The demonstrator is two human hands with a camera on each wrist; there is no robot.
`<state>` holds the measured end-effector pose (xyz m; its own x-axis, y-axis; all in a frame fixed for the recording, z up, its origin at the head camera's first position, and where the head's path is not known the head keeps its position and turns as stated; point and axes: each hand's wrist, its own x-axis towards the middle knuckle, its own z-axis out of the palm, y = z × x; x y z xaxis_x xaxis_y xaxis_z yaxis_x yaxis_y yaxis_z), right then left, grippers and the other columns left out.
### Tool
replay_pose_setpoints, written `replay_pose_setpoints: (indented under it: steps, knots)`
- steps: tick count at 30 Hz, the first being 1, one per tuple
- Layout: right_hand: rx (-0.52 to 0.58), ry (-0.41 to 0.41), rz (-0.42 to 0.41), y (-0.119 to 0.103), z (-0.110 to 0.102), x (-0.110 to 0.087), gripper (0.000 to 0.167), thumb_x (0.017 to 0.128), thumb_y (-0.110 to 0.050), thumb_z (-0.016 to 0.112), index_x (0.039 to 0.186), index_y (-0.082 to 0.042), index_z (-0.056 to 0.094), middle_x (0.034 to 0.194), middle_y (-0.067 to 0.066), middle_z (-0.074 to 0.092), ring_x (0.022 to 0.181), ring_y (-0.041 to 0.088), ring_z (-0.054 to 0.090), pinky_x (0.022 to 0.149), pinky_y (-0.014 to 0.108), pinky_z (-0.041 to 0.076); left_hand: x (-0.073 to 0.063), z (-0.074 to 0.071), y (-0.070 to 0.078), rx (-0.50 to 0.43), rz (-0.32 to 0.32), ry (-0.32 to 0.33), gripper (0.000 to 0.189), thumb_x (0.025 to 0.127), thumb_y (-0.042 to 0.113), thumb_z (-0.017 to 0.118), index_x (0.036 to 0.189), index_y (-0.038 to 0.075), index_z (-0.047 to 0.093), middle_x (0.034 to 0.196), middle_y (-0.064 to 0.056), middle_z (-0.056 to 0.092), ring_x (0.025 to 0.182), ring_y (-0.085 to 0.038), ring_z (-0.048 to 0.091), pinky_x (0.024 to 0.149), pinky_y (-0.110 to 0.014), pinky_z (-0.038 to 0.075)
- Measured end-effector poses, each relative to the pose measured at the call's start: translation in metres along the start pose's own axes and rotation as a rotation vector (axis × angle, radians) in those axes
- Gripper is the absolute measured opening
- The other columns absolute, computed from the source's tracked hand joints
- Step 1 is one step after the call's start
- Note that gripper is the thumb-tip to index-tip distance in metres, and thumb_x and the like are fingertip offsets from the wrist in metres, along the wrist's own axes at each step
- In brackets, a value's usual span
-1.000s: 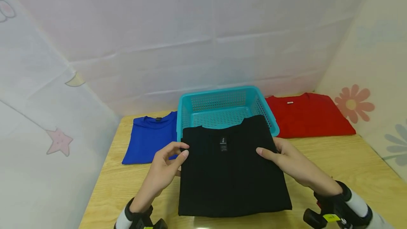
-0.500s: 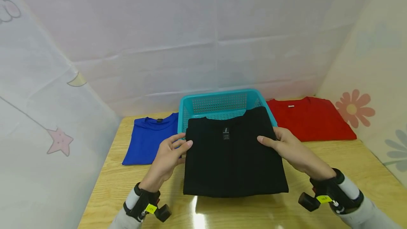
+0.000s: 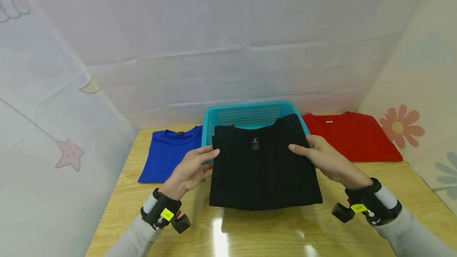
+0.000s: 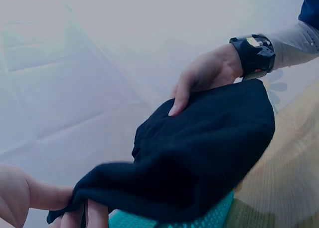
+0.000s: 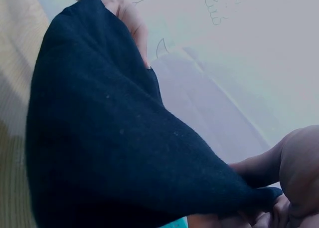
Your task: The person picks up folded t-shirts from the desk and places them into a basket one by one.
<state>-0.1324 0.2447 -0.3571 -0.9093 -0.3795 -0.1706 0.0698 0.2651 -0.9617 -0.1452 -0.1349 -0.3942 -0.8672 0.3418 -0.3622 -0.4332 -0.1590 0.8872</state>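
Note:
A folded black T-shirt (image 3: 264, 169), its neck label facing up, is held off the table between both hands. My left hand (image 3: 191, 167) pinches its left edge, thumb on top and fingers beneath, as the left wrist view also shows. On the opposite edge my right hand (image 3: 325, 158) grips the cloth with the thumb on top; in the right wrist view the fingers lie under the fabric. The shirt's collar end overlaps the front of a turquoise plastic basket (image 3: 250, 106) in the head view and hides much of its inside.
To the basket's left lies a folded blue T-shirt (image 3: 171, 158) on the wooden table (image 3: 121, 209). A folded red T-shirt (image 3: 353, 138) lies to the right of the basket. Behind the table hangs a pale wall covering (image 3: 200, 50).
Both hands have carried the black T-shirt forward, so it covers more of the basket in the head view. The grip on each side stays the same. The blue and red T-shirts stay put.

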Motion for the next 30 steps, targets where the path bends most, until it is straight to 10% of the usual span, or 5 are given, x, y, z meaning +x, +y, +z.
replay_pose_setpoints:
  steps: [6, 14, 30]
  knots:
    - [0.013, -0.011, 0.011, -0.006, -0.006, 0.004, 0.040, 0.113, -0.020, 0.054, 0.135, 0.014, 0.053, 0.113, 0.007, 0.079, 0.100, 0.022, 0.079, 0.090, 0.038, 0.064, 0.014, 0.003, 0.005, 0.031, -0.002, 0.029, 0.074, 0.110, 0.019, 0.059, 0.171, 0.008, 0.018, 0.170, -0.014, 0.032, 0.117, -0.025, 0.061, 0.106, -0.039, 0.052]
    - [-0.044, 0.001, 0.053, -0.007, -0.017, 0.027, 0.040, 0.113, -0.022, 0.056, 0.136, 0.011, 0.054, 0.111, 0.010, 0.081, 0.093, 0.024, 0.079, 0.089, 0.040, 0.063, 0.037, -0.009, 0.007, 0.152, -0.004, 0.068, 0.068, 0.111, 0.020, 0.060, 0.169, 0.009, 0.027, 0.173, -0.021, 0.029, 0.151, -0.051, 0.042, 0.124, -0.057, 0.039]
    - [0.000, 0.028, 0.152, 0.012, -0.041, 0.081, 0.052, 0.111, -0.027, 0.062, 0.147, 0.008, 0.050, 0.118, 0.007, 0.077, 0.101, 0.022, 0.078, 0.094, 0.047, 0.063, 0.081, -0.022, 0.026, 0.265, -0.010, 0.102, 0.063, 0.111, 0.020, 0.060, 0.168, 0.013, 0.032, 0.177, -0.018, 0.021, 0.157, -0.050, 0.031, 0.124, -0.054, 0.040]
